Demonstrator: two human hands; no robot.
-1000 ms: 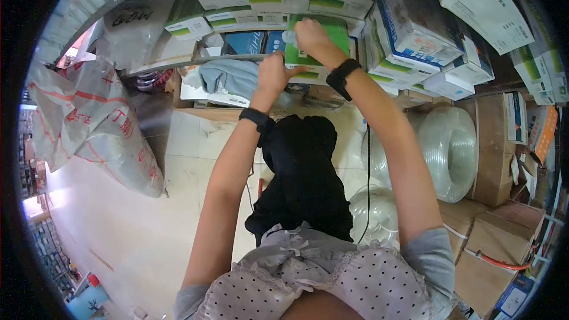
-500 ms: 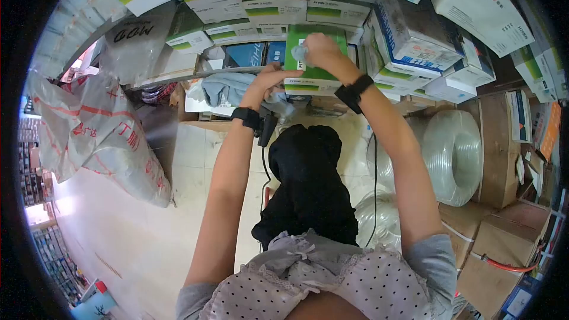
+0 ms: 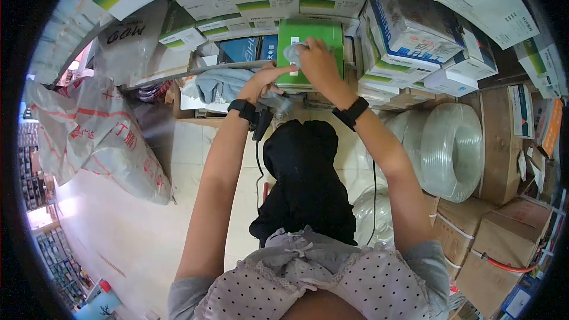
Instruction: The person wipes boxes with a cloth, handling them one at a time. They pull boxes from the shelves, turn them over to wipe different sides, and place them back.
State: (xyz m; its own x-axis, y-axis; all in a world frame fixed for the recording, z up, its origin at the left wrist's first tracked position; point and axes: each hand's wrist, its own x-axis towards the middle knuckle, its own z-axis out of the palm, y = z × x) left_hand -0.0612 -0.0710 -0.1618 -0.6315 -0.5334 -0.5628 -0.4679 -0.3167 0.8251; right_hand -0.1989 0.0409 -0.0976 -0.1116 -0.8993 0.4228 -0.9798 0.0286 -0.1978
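A green box (image 3: 328, 32) lies at the front of the shelf, its top face toward me. My right hand (image 3: 317, 64) is over it, fingers closed on a crumpled light-grey cloth (image 3: 293, 53) that presses against the box top. At the box's left front edge is my left hand (image 3: 264, 82), with its fingertips touching the box; its other fingers are curled and partly hidden. Below and left of that hand, a blue-grey cloth (image 3: 219, 85) lies bunched on the lower ledge.
White and green boxes (image 3: 267, 3) are stacked behind, with more boxes (image 3: 415, 26) on the right. Coiled clear hose (image 3: 453, 153) and cardboard cartons (image 3: 501, 243) stand at the right. A large plastic sack (image 3: 112, 136) is at the left, on the pale floor (image 3: 142, 234).
My right hand has moved with the cloth slightly down and left across the box top. The view has shifted a little, and the left hand stays by the box edge.
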